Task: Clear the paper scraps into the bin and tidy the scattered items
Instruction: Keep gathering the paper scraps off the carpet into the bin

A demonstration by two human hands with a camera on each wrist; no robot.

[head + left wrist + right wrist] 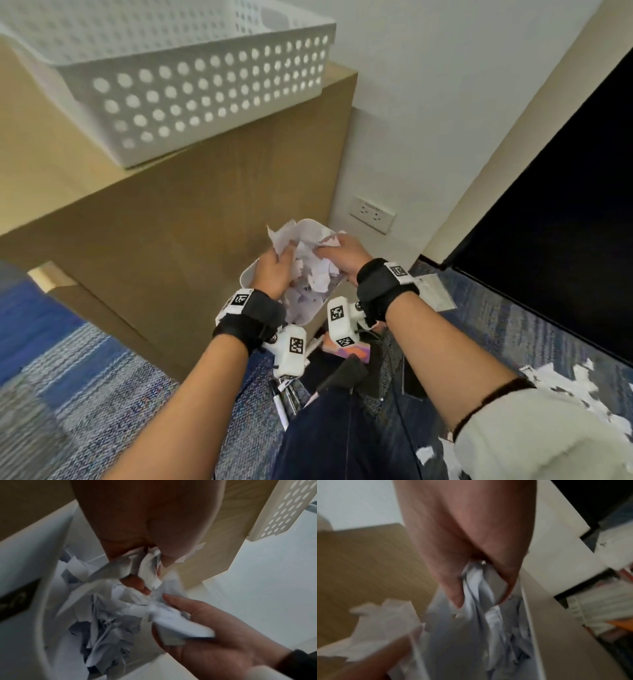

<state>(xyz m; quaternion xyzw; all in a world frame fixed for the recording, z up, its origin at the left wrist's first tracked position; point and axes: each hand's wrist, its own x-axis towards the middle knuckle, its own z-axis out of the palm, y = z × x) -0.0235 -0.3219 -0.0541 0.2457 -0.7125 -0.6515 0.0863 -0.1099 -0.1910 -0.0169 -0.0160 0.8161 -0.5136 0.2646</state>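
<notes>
Both fists clenched on white torn paper scraps (pixel 310 270): left hand (pixel 274 270), right hand (pixel 342 257), held over the small white plastic bin (pixel 247 274) at frame centre; scraps are best released low inside the rim so none is spilled onto the blue carpet (pixel 102 370)

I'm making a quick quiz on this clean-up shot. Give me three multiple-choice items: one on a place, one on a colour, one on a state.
1. Where are both hands?
A. over the bin
B. inside the basket
C. flat on the carpet

2. What colour is the perforated basket?
A. black
B. white
C. red

3. The bin is:
A. tipped over
B. bare inside
C. holding paper scraps

Key: A, the left hand and right hand grip scraps above the bin; B, the basket on the cabinet is white; C, paper scraps fill it.
</notes>
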